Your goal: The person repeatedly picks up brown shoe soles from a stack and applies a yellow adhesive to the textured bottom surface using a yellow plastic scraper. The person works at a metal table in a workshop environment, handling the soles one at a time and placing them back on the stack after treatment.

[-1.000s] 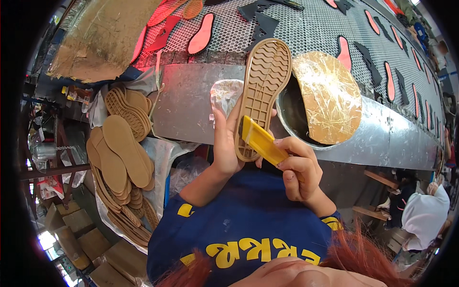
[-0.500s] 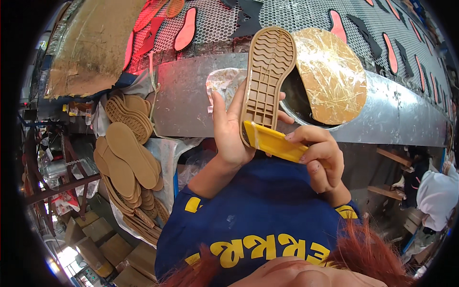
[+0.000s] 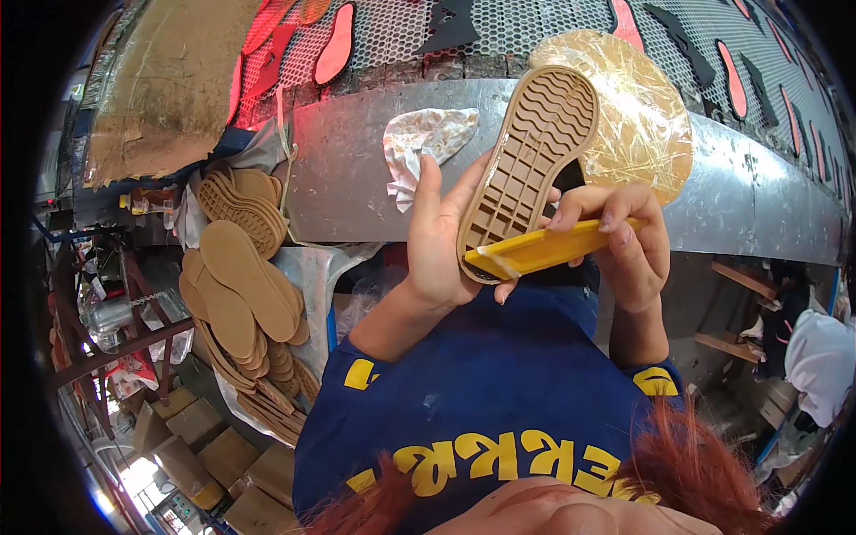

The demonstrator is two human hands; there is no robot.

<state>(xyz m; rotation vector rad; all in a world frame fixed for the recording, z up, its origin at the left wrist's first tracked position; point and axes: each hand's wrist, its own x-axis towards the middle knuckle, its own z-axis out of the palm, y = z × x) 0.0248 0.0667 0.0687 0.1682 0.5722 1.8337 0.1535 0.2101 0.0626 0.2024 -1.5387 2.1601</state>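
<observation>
My left hand (image 3: 437,236) supports a tan shoe sole (image 3: 533,143) from beneath and along its left edge. The sole is tilted, its wavy and gridded tread facing me and its toe end pointing up and right. In my right hand (image 3: 629,241) is a long, flat yellow tool (image 3: 557,248), gripped between thumb and fingers. The tool's left tip, with a pale band near it, lies at the sole's heel edge; what its underside looks like is hidden. Beyond the sole, a round board (image 3: 637,116) wrapped in clear film partly covers a dark round opening.
A crumpled white cloth (image 3: 423,143) lies on the metal ledge (image 3: 343,160). At my left, several tan soles (image 3: 245,276) are stacked on plastic sheeting. Behind the ledge, a mesh belt (image 3: 553,27) carries pink insoles (image 3: 337,45) and black cut pieces (image 3: 450,27). Cardboard boxes (image 3: 227,455) stand lower left.
The sole has tilted further to the right and moved slightly right. My right hand has risen, and the yellow tool has turned so its right end now points upward.
</observation>
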